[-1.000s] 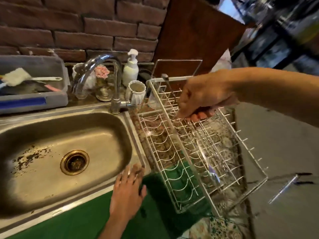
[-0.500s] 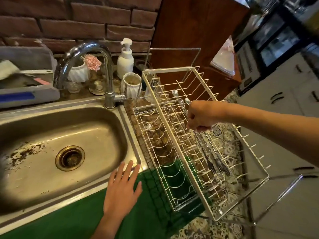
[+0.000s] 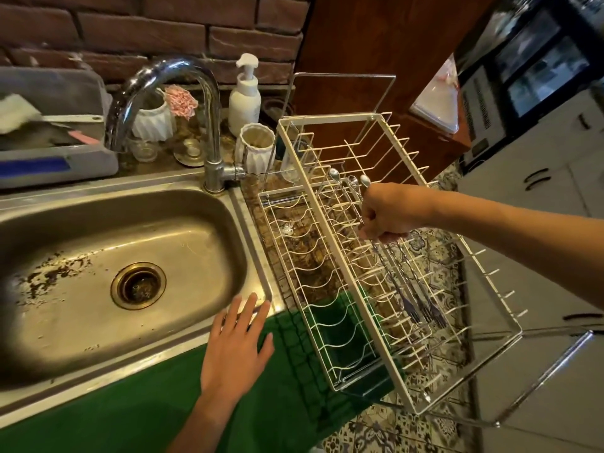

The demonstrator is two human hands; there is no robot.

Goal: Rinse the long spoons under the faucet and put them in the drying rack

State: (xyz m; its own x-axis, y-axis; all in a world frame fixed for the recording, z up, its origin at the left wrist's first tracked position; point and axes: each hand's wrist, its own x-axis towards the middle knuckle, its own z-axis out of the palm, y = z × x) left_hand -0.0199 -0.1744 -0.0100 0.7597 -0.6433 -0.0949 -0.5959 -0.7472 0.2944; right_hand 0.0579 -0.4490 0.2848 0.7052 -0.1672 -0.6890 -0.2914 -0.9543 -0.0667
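Right hand [image 3: 389,214] gripped long spoons [image 3: 405,282] mid-shaft inside drying rack [image 3: 346,266]; left hand [image 3: 237,348] lay flat, fingers straight, left of rack on sink [image 3: 81,371] rim.

Counting three long spoons [image 3: 385,256] showing in the drying rack [image 3: 330,204], their bowls poking up at the rack's far end, handles trailing toward its near end. One rack is sitting there, one sink [image 3: 98,230] lying just left of it, one faucet [image 3: 209,125] rising at the rack's far left corner. Two white ribbed cups [image 3: 256,147] are standing left of the rack, one pump bottle [image 3: 245,96] behind. Two hands are showing: one right hand [image 3: 389,212] over the rack, one left hand [image 3: 237,348] near its left side.
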